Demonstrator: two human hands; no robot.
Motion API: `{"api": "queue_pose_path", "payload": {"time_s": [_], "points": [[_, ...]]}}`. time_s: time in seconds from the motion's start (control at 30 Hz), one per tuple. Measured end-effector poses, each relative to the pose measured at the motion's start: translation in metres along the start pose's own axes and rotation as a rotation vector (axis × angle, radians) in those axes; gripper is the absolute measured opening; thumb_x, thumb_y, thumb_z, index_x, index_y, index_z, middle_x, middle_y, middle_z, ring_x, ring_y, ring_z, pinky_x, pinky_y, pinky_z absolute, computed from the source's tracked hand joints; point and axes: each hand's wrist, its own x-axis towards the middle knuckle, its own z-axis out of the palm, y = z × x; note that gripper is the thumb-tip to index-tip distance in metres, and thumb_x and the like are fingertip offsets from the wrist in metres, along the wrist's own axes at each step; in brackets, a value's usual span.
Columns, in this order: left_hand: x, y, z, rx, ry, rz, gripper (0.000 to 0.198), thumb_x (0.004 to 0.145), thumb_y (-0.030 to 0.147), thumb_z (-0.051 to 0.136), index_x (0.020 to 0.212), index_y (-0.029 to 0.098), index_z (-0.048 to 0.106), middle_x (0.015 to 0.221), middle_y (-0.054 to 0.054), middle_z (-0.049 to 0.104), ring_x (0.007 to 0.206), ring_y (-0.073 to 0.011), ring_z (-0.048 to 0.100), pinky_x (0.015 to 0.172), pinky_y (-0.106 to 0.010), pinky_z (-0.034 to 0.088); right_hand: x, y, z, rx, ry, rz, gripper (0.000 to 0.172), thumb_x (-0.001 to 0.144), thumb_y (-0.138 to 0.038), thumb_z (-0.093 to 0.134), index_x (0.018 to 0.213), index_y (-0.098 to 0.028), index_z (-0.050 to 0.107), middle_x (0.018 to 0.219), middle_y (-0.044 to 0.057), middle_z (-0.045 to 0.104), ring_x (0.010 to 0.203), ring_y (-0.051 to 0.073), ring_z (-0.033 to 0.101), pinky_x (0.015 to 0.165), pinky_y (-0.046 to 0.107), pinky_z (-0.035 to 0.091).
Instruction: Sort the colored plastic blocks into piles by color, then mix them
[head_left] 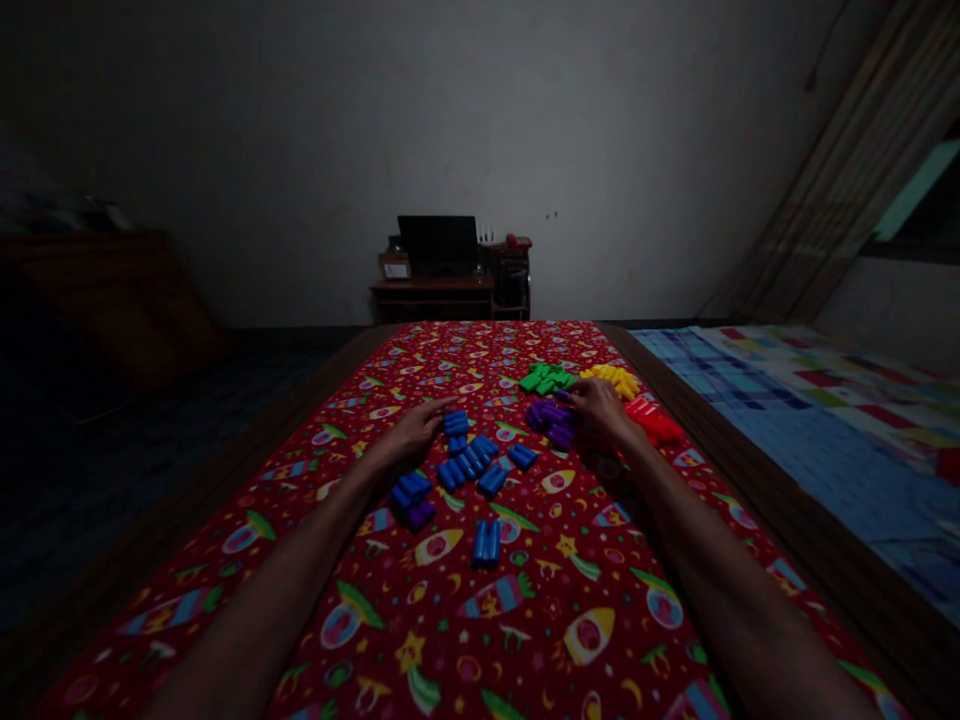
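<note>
Resting flat on rocket-print cloth (pixel 525 600), L hand (pixel 414 432) has fingers stretched loose, tips touching top blue block (pixel 455 422) of the blue cluster (pixel 471 465), nothing gripped. R hand (pixel 600 405) sits right of that cluster, fingers curled onto purple pile (pixel 550 420); can't tell if it's gripping one. Green pile (pixel 547 378) and yellow pile (pixel 616 380) lie beyond-right of the cluster, red pile (pixel 654 420) further right.

Dim room, bare wall (pixel 300 150), desk (pixel 435 292)
</note>
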Motion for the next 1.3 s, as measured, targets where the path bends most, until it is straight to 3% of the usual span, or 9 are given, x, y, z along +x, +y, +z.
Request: {"api": "queue_pose_path", "payload": {"time_s": [0.1, 0.3, 0.43, 0.57, 0.7, 0.9, 1.03, 1.13, 1.3], "points": [[0.006, -0.008, 0.003, 0.025, -0.163, 0.094, 0.049, 0.074, 0.043, 0.050, 0.111, 0.017, 0.070, 0.117, -0.009, 0.069, 0.114, -0.0266, 0.060, 0.102, -0.040, 0.044, -0.001, -0.003, 0.000, 0.020, -0.097, -0.049, 0.024, 0.085, -0.022, 0.052, 0.078, -0.013, 0.074, 0.065, 0.004, 0.066, 0.060, 0.012, 0.053, 0.052, 0.022, 0.028], [0.003, -0.015, -0.009, 0.033, -0.221, 0.031, 0.064, 0.064, 0.057, 0.061, 0.113, 0.016, 0.068, 0.117, -0.012, 0.067, 0.108, -0.0300, 0.062, 0.094, -0.039, 0.049, 0.000, -0.006, -0.003, -0.015, -0.093, -0.040, 0.030, 0.085, -0.020, 0.046, 0.064, -0.012, 0.066, 0.055, 0.001, 0.053, 0.053, 0.010, 0.044, 0.051, 0.024, 0.023], [-0.003, -0.003, -0.017, 0.018, -0.152, -0.054, 0.062, 0.055, 0.059, 0.070, 0.101, 0.017, 0.072, 0.105, -0.010, 0.072, 0.098, -0.0300, 0.066, 0.085, -0.038, 0.053, 0.000, -0.005, -0.001, -0.026, -0.069, -0.040, 0.030, 0.085, -0.021, 0.045, 0.063, -0.012, 0.064, 0.056, 0.001, 0.051, 0.053, 0.010, 0.043, 0.051, 0.024, 0.023], [-0.009, 0.013, -0.026, -0.103, 0.028, -0.159, 0.057, 0.063, 0.059, 0.067, 0.099, 0.016, 0.072, 0.097, -0.010, 0.074, 0.092, -0.0293, 0.068, 0.078, -0.036, 0.055, -0.001, -0.004, 0.000, -0.040, -0.090, -0.043, 0.031, 0.085, -0.021, 0.044, 0.062, -0.012, 0.062, 0.055, 0.002, 0.051, 0.053, 0.010, 0.041, 0.051, 0.024, 0.022], [-0.008, 0.027, -0.030, -0.294, 0.154, -0.204, 0.057, 0.061, 0.057, 0.072, 0.098, 0.015, 0.072, 0.104, -0.009, 0.073, 0.100, -0.0289, 0.067, 0.086, -0.038, 0.055, -0.001, -0.004, 0.001, -0.062, -0.090, -0.024, 0.030, 0.085, -0.020, 0.045, 0.062, -0.012, 0.063, 0.055, 0.002, 0.052, 0.052, 0.010, 0.041, 0.051, 0.025, 0.022], [-0.012, 0.053, -0.021, -0.534, -0.101, -0.220, 0.056, 0.066, 0.055, 0.076, 0.109, 0.020, 0.068, 0.118, -0.010, 0.069, 0.109, -0.0267, 0.064, 0.093, -0.038, 0.054, -0.002, -0.031, -0.012, 0.068, 0.049, -0.121, 0.032, 0.088, -0.024, 0.047, 0.074, -0.011, 0.072, 0.066, 0.006, 0.065, 0.060, 0.013, 0.052, 0.056, 0.022, 0.032], [-0.021, 0.072, -0.010, -0.528, -0.233, -0.156, 0.058, 0.073, 0.053, 0.072, 0.120, 0.020, 0.062, 0.122, -0.010, 0.067, 0.111, -0.0259, 0.064, 0.095, -0.038, 0.053, -0.015, -0.075, -0.018, 0.413, -0.125, -0.428, 0.029, 0.087, -0.032, 0.056, 0.105, -0.017, 0.073, 0.094, 0.006, 0.073, 0.075, 0.015, 0.062, 0.067, 0.021, 0.042], [-0.023, 0.077, -0.003, -0.534, -0.277, -0.107, 0.063, 0.073, 0.055, 0.071, 0.124, 0.021, 0.059, 0.120, -0.009, 0.068, 0.106, -0.0255, 0.066, 0.093, -0.040, 0.053, -0.025, -0.096, -0.020, 0.431, -0.273, -0.580, 0.028, 0.086, -0.028, 0.059, 0.107, -0.017, 0.073, 0.088, 0.005, 0.073, 0.068, 0.012, 0.060, 0.064, 0.020, 0.040], [-0.015, 0.072, -0.004, -0.454, -0.182, -0.062, 0.068, 0.068, 0.065, 0.068, 0.113, 0.015, 0.065, 0.107, -0.011, 0.071, 0.097, -0.0273, 0.068, 0.087, -0.043, 0.055, -0.015, -0.069, -0.026, 0.187, -0.099, -0.411, 0.023, 0.085, -0.023, 0.057, 0.096, -0.013, 0.075, 0.077, 0.005, 0.070, 0.067, 0.013, 0.058, 0.061, 0.021, 0.034]]}}
